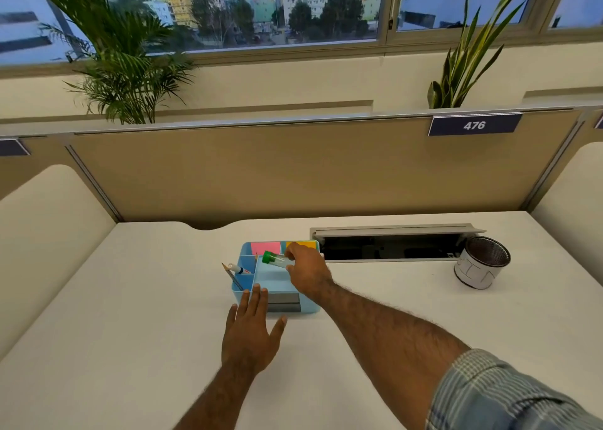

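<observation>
Tube (275, 260), clear with a green cap, pinched at its far end by right hand (305, 271). It is held tilted, cap pointing left, above the organizer's (275, 282) large bare compartment. Probably going in or coming out; cannot tell which. Left hand (251, 335) flat, fingers straight, tips against the organizer's near wall, likely bracing it so it won't slide on the desk (130, 331). Pencil (232, 276) and pen (238, 268) lean in the small left cells. Pink notes (266, 248) and orange notes (301, 244) at the back. Mesh cup (481, 263) well apart, to the right.
</observation>
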The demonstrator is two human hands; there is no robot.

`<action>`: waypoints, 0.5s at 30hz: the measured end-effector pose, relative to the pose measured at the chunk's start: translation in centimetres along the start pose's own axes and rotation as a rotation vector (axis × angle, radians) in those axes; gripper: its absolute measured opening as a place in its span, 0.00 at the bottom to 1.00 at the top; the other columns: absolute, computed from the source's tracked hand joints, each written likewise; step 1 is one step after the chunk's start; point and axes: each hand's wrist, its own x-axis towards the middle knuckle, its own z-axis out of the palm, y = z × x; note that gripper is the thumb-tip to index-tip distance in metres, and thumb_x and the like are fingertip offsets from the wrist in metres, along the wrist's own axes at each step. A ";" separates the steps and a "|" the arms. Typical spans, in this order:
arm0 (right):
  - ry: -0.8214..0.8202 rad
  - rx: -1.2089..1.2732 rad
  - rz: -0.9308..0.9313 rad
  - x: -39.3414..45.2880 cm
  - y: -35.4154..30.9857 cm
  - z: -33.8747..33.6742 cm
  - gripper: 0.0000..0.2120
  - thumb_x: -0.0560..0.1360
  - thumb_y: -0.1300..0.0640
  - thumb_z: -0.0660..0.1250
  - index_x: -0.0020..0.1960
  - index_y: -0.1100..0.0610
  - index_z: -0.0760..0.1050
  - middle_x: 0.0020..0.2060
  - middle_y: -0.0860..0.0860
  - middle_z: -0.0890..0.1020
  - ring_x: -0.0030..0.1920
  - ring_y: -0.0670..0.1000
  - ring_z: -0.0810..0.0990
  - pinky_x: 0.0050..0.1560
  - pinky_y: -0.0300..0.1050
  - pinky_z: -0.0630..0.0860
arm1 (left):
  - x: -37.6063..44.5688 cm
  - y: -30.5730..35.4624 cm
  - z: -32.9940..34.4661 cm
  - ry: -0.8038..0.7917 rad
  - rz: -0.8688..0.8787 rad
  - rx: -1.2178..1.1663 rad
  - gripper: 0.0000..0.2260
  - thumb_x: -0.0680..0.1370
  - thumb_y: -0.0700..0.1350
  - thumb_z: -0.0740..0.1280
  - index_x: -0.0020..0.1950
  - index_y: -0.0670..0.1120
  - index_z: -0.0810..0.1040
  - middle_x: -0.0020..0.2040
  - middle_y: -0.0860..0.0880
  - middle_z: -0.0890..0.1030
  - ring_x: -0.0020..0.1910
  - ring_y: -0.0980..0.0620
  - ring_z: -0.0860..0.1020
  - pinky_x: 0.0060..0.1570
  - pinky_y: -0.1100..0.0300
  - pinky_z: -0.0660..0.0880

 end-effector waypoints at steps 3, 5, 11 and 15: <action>-0.082 -0.084 -0.022 0.3 0.3 0.7 0.11 0.75 0.64 0.67 0.57 0.57 0.74 0.55 0.56 0.80 0.56 0.56 0.76 0.54 0.51 0.76 | 0.0 0.1 0.0 -0.014 -0.009 -0.008 0.37 0.76 0.67 0.47 0.78 0.50 0.40 0.80 0.51 0.42 0.79 0.50 0.42 0.75 0.52 0.42; -0.139 -0.134 -0.009 0.3 0.6 1.1 0.14 0.74 0.65 0.67 0.59 0.57 0.73 0.57 0.57 0.78 0.58 0.57 0.75 0.55 0.51 0.76 | 0.1 0.2 0.0 -0.034 -0.020 -0.008 0.37 0.76 0.67 0.47 0.78 0.50 0.40 0.80 0.51 0.41 0.79 0.50 0.41 0.75 0.52 0.41; -0.130 -0.158 -0.018 -0.3 1.9 1.2 0.26 0.73 0.55 0.71 0.69 0.53 0.67 0.67 0.54 0.73 0.69 0.55 0.67 0.68 0.52 0.69 | 0.1 0.3 -0.2 -0.071 -0.020 -0.016 0.36 0.77 0.66 0.50 0.78 0.50 0.40 0.80 0.51 0.40 0.79 0.49 0.41 0.75 0.52 0.43; -0.028 -0.217 -0.056 -1.4 3.1 0.3 0.27 0.73 0.49 0.70 0.69 0.52 0.67 0.66 0.52 0.75 0.67 0.54 0.69 0.67 0.51 0.69 | 0.3 0.6 -1.3 -0.105 -0.013 -0.026 0.35 0.78 0.62 0.53 0.79 0.49 0.43 0.80 0.50 0.44 0.79 0.48 0.44 0.76 0.52 0.47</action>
